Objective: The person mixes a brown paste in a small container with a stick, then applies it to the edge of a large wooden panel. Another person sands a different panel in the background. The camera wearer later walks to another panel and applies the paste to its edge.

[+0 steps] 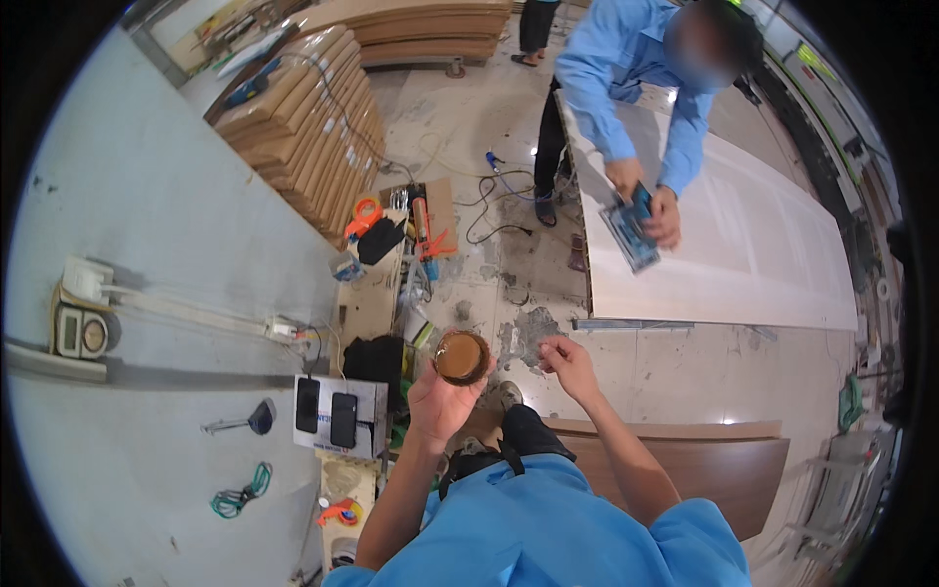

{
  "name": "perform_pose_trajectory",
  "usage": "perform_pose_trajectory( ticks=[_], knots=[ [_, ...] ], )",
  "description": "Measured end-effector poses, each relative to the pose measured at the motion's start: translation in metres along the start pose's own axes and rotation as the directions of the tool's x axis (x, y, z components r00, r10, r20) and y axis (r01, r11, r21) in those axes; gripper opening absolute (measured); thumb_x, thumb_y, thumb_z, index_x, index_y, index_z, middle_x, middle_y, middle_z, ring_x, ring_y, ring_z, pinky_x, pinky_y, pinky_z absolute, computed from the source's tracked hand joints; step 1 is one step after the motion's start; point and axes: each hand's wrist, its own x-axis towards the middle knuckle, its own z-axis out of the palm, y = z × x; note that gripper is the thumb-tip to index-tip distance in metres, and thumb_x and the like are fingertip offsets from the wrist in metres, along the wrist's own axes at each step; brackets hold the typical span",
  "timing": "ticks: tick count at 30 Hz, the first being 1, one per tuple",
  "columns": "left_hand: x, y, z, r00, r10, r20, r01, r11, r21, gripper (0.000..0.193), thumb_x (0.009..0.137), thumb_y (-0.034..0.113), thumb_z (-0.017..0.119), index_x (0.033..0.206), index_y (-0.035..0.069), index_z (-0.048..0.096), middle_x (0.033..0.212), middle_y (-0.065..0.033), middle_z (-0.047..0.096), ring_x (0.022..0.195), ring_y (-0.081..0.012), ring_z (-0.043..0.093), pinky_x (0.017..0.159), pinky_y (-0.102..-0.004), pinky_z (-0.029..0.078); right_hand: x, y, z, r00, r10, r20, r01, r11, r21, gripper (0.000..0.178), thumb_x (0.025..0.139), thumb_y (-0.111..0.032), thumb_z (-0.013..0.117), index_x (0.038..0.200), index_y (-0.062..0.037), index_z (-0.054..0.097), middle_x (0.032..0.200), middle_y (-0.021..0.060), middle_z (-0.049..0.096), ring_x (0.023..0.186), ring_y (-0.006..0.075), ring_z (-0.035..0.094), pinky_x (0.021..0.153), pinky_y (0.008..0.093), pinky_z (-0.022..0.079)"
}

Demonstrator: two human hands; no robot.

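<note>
Left of the grip and a little lower, two dark phones [307, 405] lie on one white box [370, 393], with one black cloth [377, 360] just beside it. At center, the left hand [442, 403] is closed around the sides of one round brown thing [462, 359] (a tub or a roll, the view leaves it unsettled), held up with its flat face showing. It looks light enough for one hand, probably stiff, perhaps slick at the shiny edge and not especially fragile; the side wall seems the surest hold. To the right, and apart from it, the right hand [569, 366] has bent fingers; whether their tips meet cannot be told. Farther right and beyond, one co-worker [611, 54] holds one sander [631, 230] on one pale board [773, 254].
</note>
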Motion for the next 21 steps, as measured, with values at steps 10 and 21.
perform_pose_trajectory(
  ticks=[10,21],
  knots=[
    [0.085,-0.012,0.003,0.956,-0.276,0.094,0.272,0.961,0.057,0.071,0.099,0.041,0.074,0.156,0.008,0.048,0.152,-0.0223,0.052,0.137,-0.0415,0.053,0.113,-0.049,0.049,-0.011,-0.054,-0.062,0.913,-0.072,-0.401,0.155,0.972,0.177,0.023,0.108,-0.018,0.063,0.115,0.0017,0.072,0.091,0.006,0.073,0.078,0.0116,0.068,0.072,0.0275,0.056],
    [0.272,-0.014,0.051,0.95,-0.271,0.157,0.251,0.958,0.138,0.078,0.091,0.028,0.08,0.159,0.01,0.046,0.155,-0.0232,0.049,0.13,-0.037,0.057,0.109,-0.0437,0.05,0.156,-0.13,-0.134,0.913,0.0,-0.408,0.228,0.829,0.51,0.028,0.108,-0.023,0.063,0.126,-0.0011,0.065,0.103,0.0104,0.073,0.089,0.018,0.071,0.08,0.0319,0.057]
  ],
)
